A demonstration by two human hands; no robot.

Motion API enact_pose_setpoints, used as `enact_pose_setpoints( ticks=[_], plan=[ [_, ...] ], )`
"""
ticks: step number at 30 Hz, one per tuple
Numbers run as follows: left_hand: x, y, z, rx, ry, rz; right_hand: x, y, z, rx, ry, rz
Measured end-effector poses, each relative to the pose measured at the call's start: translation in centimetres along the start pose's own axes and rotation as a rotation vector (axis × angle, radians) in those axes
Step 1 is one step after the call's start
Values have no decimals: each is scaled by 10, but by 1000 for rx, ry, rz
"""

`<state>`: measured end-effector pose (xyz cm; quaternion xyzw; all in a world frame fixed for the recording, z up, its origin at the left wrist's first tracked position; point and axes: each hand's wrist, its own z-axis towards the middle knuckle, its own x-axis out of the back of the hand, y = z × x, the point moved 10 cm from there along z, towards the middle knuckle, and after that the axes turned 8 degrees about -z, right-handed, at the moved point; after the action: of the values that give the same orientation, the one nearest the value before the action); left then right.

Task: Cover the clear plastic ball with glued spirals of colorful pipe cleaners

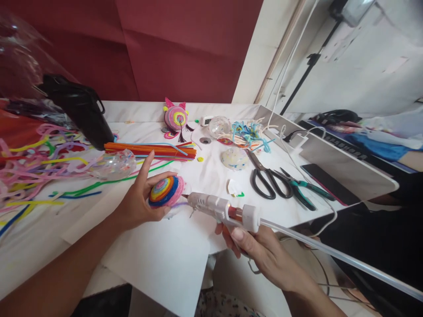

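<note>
My left hand grips a round ball covered in rings of coloured pipe cleaner, pink at the edge, then blue, orange and yellow toward the middle. In my right hand is a white glue gun, its trigger side wrapped by my fingers. The nozzle points left and is at the pink edge of the ball; whether it touches, I cannot tell. A long clear glue stick sticks out of the back of the gun. A purple strand shows beneath the nozzle, near the ball.
Black-handled scissors and green-handled pliers lie at the right. Bundled pipe cleaners and a clear ball are behind my left hand. A finished-looking pink figure stands at the back. White cables hang over the table's right edge.
</note>
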<state>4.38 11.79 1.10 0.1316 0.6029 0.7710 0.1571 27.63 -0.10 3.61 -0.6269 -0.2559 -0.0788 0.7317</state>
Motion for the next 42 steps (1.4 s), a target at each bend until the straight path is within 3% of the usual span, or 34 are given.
enact_pose_setpoints(
  ticks=[9, 27, 42],
  plan=[
    [3, -6, -1, -20, -1, -6, -5, 5, -5, -15, -22, -24],
    [-5, 8, 1, -113, -48, 77, -6, -32, 1, 99, -35, -101],
    [-3, 7, 2, -103, -19, 97, -2, -41, -3, 167, -19, -151]
  ],
)
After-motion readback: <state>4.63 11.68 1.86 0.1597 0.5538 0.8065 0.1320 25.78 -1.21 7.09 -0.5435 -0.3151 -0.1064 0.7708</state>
